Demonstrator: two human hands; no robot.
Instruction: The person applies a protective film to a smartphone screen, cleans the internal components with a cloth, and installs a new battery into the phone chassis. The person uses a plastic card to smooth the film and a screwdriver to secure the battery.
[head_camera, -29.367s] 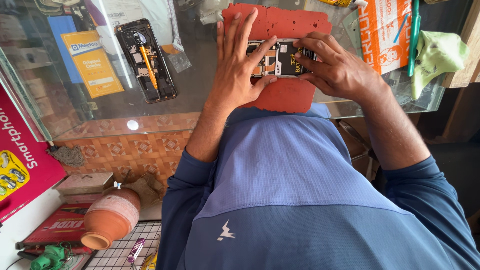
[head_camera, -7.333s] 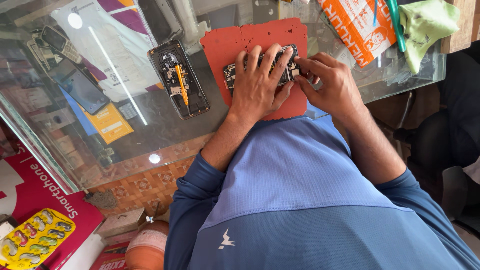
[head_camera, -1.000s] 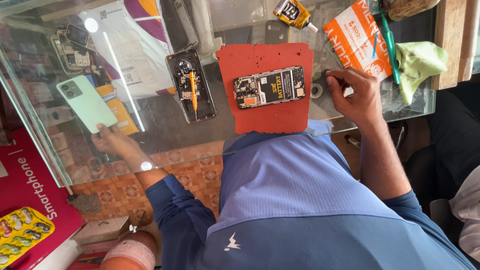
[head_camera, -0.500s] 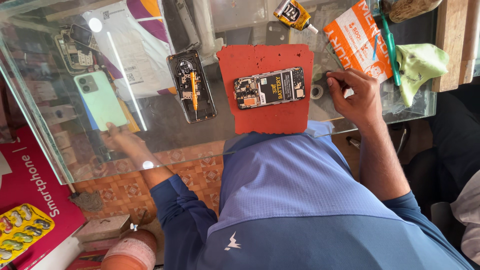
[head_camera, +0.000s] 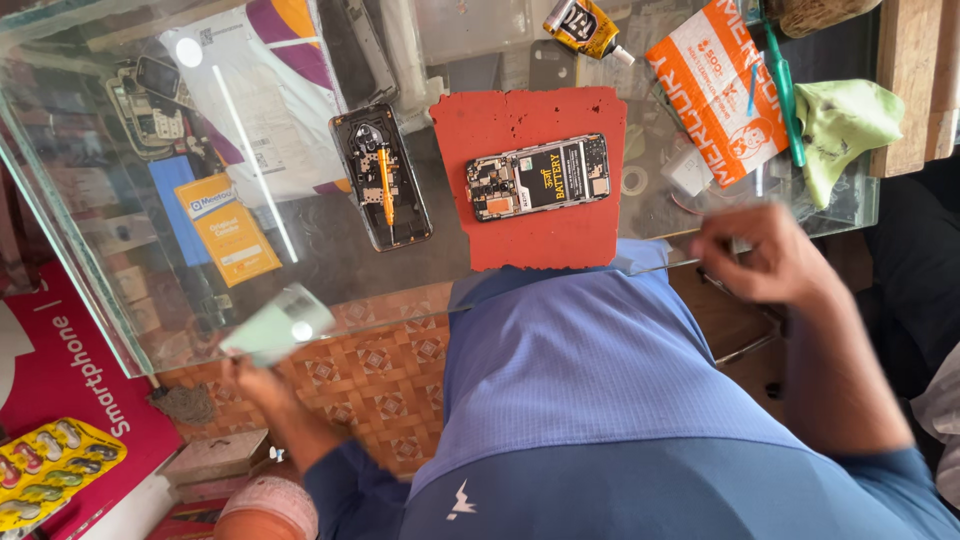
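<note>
I am holding the pale green phone back cover (head_camera: 278, 328) in my left hand (head_camera: 255, 375), at eight o'clock from the opened phone (head_camera: 538, 177) on the red mat (head_camera: 530, 235). My right hand (head_camera: 765, 255) is curled loosely, blurred; I cannot tell whether it grips anything. Best keeping the cover level.

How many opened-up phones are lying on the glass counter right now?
2. One opened phone lies on the red mat, its circuit board and battery showing. The other, a black frame with an orange strip, lies left of the mat. More parts under the glass may be phones.

Left hand (head_camera: 250, 375) grips pale green phone (head_camera: 278, 328) below glass counter (head_camera: 330, 265).
</note>
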